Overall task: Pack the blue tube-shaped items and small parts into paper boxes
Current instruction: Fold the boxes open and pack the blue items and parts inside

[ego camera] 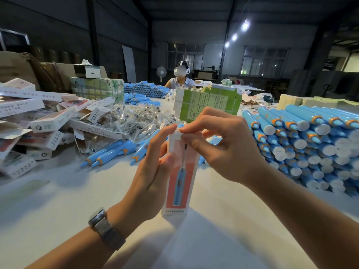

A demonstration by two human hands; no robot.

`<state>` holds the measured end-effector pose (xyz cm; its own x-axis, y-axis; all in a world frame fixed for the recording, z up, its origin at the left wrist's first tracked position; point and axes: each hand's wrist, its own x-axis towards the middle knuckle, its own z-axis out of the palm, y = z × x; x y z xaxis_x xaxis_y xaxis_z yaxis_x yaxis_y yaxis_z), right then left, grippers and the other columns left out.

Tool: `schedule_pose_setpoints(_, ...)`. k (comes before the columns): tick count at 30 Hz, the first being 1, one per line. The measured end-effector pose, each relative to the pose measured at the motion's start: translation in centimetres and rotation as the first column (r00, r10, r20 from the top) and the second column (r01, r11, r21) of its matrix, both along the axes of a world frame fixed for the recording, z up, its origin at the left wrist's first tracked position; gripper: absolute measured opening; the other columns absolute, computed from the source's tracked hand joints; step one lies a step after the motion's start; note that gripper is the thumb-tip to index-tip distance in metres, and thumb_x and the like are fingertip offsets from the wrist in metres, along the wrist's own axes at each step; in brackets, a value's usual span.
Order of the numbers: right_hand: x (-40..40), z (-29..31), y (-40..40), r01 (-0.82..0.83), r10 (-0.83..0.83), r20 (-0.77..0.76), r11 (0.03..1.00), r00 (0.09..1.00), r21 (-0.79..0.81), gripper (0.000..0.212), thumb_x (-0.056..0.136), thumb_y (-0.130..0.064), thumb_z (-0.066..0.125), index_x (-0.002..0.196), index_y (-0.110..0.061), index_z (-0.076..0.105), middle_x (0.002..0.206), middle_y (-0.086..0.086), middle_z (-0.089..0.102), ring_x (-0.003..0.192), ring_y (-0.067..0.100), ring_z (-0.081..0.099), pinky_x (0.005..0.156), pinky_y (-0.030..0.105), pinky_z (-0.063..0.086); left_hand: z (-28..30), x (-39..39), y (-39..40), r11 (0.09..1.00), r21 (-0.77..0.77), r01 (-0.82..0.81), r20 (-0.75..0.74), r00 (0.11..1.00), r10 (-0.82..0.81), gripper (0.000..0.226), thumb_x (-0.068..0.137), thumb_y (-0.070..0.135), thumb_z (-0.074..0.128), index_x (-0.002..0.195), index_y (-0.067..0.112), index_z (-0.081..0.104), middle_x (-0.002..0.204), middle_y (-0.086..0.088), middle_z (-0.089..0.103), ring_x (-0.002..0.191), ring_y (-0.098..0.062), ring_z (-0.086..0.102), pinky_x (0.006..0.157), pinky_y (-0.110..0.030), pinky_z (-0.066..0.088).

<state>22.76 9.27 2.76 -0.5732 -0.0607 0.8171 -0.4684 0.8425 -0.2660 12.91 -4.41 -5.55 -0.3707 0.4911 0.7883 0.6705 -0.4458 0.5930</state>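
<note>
A tall paper box (pixel 178 183), white and red with a blue tube printed on it, stands upright above the white table (pixel 58 206). My left hand (pixel 153 167) grips its left side, forefinger raised to the top edge. My right hand (pixel 219 144) pinches the box's top flap between thumb and forefinger. Loose blue tubes (pixel 108 154) with orange collars lie just beyond the box. A large stack of blue tubes (pixel 303 140) fills the right. Clear bags of small parts (pixel 139 117) are heaped behind the box. What is inside the box is hidden.
A heap of flat and folded paper boxes (pixel 38 121) covers the left of the table. Green cartons (pixel 207 103) stand at the middle back, and another carton (pixel 97 88) stands further left. A person (pixel 180 78) sits at the far end behind more blue tubes (pixel 145 88).
</note>
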Motion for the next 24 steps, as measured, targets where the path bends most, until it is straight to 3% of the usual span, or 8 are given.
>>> schedule_pose_setpoints(7, 0.4, 0.6, -0.2, 0.006, -0.004, 0.032, 0.999, 0.999, -0.053, 0.008, 0.085, -0.015, 0.069, 0.089, -0.013, 0.076, 0.080, -0.004, 0.064, 0.077, 0.012, 0.063, 0.064, 0.023, 0.053, -0.3, -0.3, 0.0, 1.000, 0.000, 0.022, -0.034, 0.999, -0.022, 0.051, 0.103, 0.031, 0.035, 0.145, 0.060, 0.027, 0.132, 0.017, 0.061, 0.121, -0.018, 0.060, 0.096, -0.023, 0.048)
schedule_pose_setpoints(14, 0.6, 0.7, -0.4, 0.012, -0.006, 0.060, 0.996, 0.998, -0.093, 0.009, 0.085, -0.016, 0.068, 0.090, -0.016, 0.076, 0.080, -0.005, 0.063, 0.079, 0.013, 0.063, 0.057, 0.035, 0.052, -0.2, -0.2, 0.0, 0.999, -0.005, 0.034, -0.029, 0.999, -0.035, 0.051, 0.103, 0.030, 0.035, 0.144, 0.060, 0.028, 0.130, 0.015, 0.062, 0.118, -0.017, 0.062, 0.091, -0.019, 0.049)
schedule_pose_setpoints(20, 0.5, 1.1, 0.1, 0.011, 0.001, 0.131, 0.996, 0.991, -0.087, 0.011, 0.085, -0.022, 0.066, 0.083, -0.016, 0.075, 0.081, -0.001, 0.064, 0.078, 0.016, 0.062, 0.055, 0.030, 0.049, 0.0, -0.2, 0.0, 1.000, 0.009, 0.026, -0.023, 0.999, -0.026, 0.045, 0.102, 0.032, 0.037, 0.137, 0.060, 0.036, 0.128, 0.015, 0.063, 0.110, -0.019, 0.065, 0.089, -0.024, 0.053)
schedule_pose_setpoints(24, 0.6, 0.8, 0.4, -0.054, 0.071, 0.165, 0.993, 0.984, -0.104, 0.014, 0.086, -0.023, 0.067, 0.098, -0.020, 0.075, 0.091, 0.002, 0.067, 0.085, 0.012, 0.065, 0.058, 0.020, 0.050, -0.1, -0.2, -0.1, 1.000, 0.025, 0.018, 0.005, 1.000, -0.018, 0.041, 0.101, 0.033, 0.038, 0.133, 0.059, 0.038, 0.123, 0.010, 0.064, 0.105, -0.020, 0.065, 0.088, -0.028, 0.055)
